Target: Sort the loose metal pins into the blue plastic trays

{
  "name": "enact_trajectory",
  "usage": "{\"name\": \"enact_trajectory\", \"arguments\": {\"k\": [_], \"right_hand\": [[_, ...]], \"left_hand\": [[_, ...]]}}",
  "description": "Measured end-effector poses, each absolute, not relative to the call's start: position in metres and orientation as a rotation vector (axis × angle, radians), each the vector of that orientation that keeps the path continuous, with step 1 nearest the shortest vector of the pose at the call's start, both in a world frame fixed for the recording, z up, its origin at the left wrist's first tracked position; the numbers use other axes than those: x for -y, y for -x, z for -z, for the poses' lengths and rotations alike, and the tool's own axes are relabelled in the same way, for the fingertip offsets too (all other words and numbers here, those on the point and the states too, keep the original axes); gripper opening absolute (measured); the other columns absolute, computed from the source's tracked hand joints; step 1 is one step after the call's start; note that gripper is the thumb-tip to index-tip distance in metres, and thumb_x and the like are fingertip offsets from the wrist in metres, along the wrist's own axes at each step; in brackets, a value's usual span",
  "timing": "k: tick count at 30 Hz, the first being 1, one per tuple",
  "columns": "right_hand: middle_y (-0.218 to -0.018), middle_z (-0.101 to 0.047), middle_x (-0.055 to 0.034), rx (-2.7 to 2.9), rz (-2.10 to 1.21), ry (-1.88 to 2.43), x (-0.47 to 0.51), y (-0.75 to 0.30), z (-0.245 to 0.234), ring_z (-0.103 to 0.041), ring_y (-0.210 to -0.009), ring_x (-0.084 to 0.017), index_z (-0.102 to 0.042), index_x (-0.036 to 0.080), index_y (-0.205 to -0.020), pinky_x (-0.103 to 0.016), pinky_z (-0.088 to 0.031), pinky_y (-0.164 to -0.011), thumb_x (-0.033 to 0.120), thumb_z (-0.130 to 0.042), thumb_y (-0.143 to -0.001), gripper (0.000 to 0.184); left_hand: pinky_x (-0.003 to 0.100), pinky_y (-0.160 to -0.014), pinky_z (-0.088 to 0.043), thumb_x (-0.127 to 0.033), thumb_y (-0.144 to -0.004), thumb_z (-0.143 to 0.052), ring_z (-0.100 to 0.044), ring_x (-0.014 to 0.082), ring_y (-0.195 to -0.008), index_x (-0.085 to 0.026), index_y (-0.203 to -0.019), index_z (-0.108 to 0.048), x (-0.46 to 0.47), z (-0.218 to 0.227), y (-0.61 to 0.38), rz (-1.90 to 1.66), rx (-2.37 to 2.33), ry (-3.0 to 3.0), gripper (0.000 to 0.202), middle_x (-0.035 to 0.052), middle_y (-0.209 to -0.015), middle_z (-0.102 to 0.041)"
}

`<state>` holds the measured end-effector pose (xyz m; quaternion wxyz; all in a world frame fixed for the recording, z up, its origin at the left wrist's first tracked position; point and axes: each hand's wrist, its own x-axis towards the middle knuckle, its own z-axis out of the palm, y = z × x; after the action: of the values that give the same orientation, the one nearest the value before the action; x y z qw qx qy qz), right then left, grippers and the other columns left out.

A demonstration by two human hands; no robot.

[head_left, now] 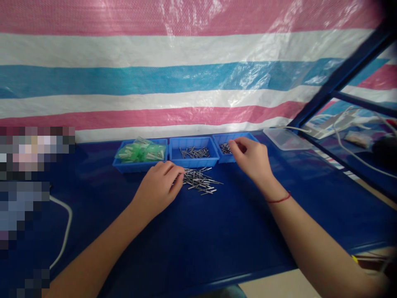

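Note:
A loose pile of silver pop rivets [200,181], thin metal pins with thicker ends, lies on the blue tabletop. At the pile's left end is my left hand [163,182], fingers curled and thumb drawn in; its fingertips are partly hidden. My right hand [250,156] is over the front of the right blue bin [248,135], with thumb and fingers closed together. What it may hold is too small to see. More metal pins [225,148] lie in that bin, partly covered by the hand. The middle blue bin [174,145] holds several similar pins [197,153].
Small green-and-clear plastic bags [141,151] fill the left blue bin [139,167]. A clear plastic lid or tray [287,139] lies right of the bins. A dark metal frame [325,95], power strip [331,122] and white cables are at right. Another white cable [68,219] curves at left.

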<state>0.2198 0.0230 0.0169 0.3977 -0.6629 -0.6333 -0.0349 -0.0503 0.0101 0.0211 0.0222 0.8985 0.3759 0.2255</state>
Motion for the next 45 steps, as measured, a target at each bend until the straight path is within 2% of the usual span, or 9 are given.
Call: {"name": "enact_trajectory", "arguments": {"k": [4, 11, 17, 20, 23, 27, 30, 34, 45], "right_hand": [[-0.054, -0.056, -0.0013, 1.726, 0.072, 1.534, -0.015, -0.207, -0.023, -0.051, -0.050, -0.013, -0.066, 0.016, -0.070, -0.027, -0.034, -0.054, 0.033, -0.050, -0.089, 0.030], [-0.062, -0.062, -0.0013, 1.851, -0.037, 1.368, -0.003, -0.186, -0.025, -0.054, -0.055, -0.013, -0.064, 0.017, -0.071, -0.027, -0.036, -0.060, 0.029, -0.050, -0.090, 0.027], [-0.067, -0.065, -0.0014, 1.964, -0.131, 1.287, 0.005, -0.173, -0.023, -0.057, -0.059, -0.013, -0.063, 0.018, -0.071, -0.030, -0.037, -0.068, 0.026, -0.051, -0.091, 0.024], [-0.069, -0.066, -0.0022, 2.025, -0.179, 1.265, 0.008, -0.167, -0.023, -0.058, -0.062, -0.014, -0.062, 0.018, -0.069, -0.032, -0.038, -0.071, 0.025, -0.051, -0.090, 0.025], [-0.072, -0.066, -0.0026, 2.069, -0.310, 1.219, 0.012, -0.162, -0.024, -0.057, -0.064, -0.014, -0.063, 0.018, -0.071, -0.030, -0.039, -0.068, 0.020, -0.052, -0.088, 0.020], [-0.075, -0.065, -0.0012, 2.013, -0.656, 1.125, 0.015, -0.155, -0.023, -0.054, -0.063, -0.012, -0.066, 0.018, -0.083, -0.024, -0.042, -0.058, 0.015, -0.054, -0.082, 0.012], [-0.073, -0.063, -0.0005, 1.908, -0.793, 1.133, 0.016, -0.151, -0.020, -0.051, -0.060, -0.011, -0.066, 0.018, -0.087, -0.024, -0.042, -0.056, 0.019, -0.057, -0.082, 0.010], [-0.068, -0.059, 0.0001, 1.775, -0.912, 1.106, 0.015, -0.150, -0.016, -0.049, -0.058, -0.011, -0.065, 0.017, -0.086, -0.024, -0.041, -0.054, 0.029, -0.060, -0.084, 0.014], [-0.077, -0.065, -0.0031, 1.770, -0.843, 1.088, 0.015, -0.150, -0.015, -0.052, -0.060, -0.011, -0.067, 0.017, -0.083, -0.025, -0.042, -0.054, 0.026, -0.060, -0.084, 0.011]], "left_hand": [[0.030, -0.074, -0.043, -0.023, -0.090, -0.045, -0.059, 0.0183, -0.079, -0.019, -0.084, -0.062, -0.016, -0.035, 0.061, -0.497, -1.258, -2.754, 0.018, 0.0044, -0.084, -0.063], [0.025, -0.053, -0.034, -0.042, -0.076, -0.067, -0.058, 0.0160, -0.061, -0.023, -0.073, -0.060, -0.012, -0.039, 0.071, -0.187, -1.268, -2.640, 0.020, -0.0010, -0.074, -0.062], [0.026, -0.051, -0.033, -0.031, -0.082, -0.062, -0.061, 0.0197, -0.061, -0.021, -0.069, -0.059, -0.006, -0.029, 0.070, -0.050, -1.375, -2.574, 0.017, 0.0024, -0.070, -0.063], [0.027, -0.055, -0.038, -0.025, -0.084, -0.058, -0.062, 0.0200, -0.061, -0.019, -0.070, -0.059, -0.006, -0.032, 0.069, -0.078, -1.303, -2.580, 0.016, 0.0035, -0.070, -0.063], [0.027, -0.061, -0.042, -0.027, -0.088, -0.054, -0.062, 0.0185, -0.067, -0.019, -0.074, -0.059, -0.005, -0.035, 0.063, -0.139, -1.157, -2.563, 0.017, 0.0026, -0.074, -0.063], [0.027, -0.068, -0.043, -0.032, -0.094, -0.046, -0.060, 0.0169, -0.076, -0.020, -0.086, -0.059, -0.003, -0.023, 0.047, -0.583, -1.142, -2.470, 0.020, 0.0021, -0.082, -0.063], [0.028, -0.074, -0.044, -0.027, -0.096, -0.042, -0.058, 0.0164, -0.081, -0.019, -0.091, -0.057, -0.001, -0.005, 0.038, -0.771, -1.131, -2.434, 0.018, 0.0028, -0.085, -0.060], [0.027, -0.072, -0.043, -0.027, -0.097, -0.042, -0.057, 0.0159, -0.080, -0.019, -0.089, -0.054, 0.001, 0.005, 0.035, -0.818, -1.134, -2.450, 0.017, 0.0028, -0.084, -0.058], [0.027, -0.068, -0.042, -0.027, -0.096, -0.043, -0.056, 0.0149, -0.074, -0.020, -0.086, -0.054, 0.005, -0.001, 0.033, -0.826, -1.093, -2.478, 0.016, 0.0010, -0.079, -0.056]]}}
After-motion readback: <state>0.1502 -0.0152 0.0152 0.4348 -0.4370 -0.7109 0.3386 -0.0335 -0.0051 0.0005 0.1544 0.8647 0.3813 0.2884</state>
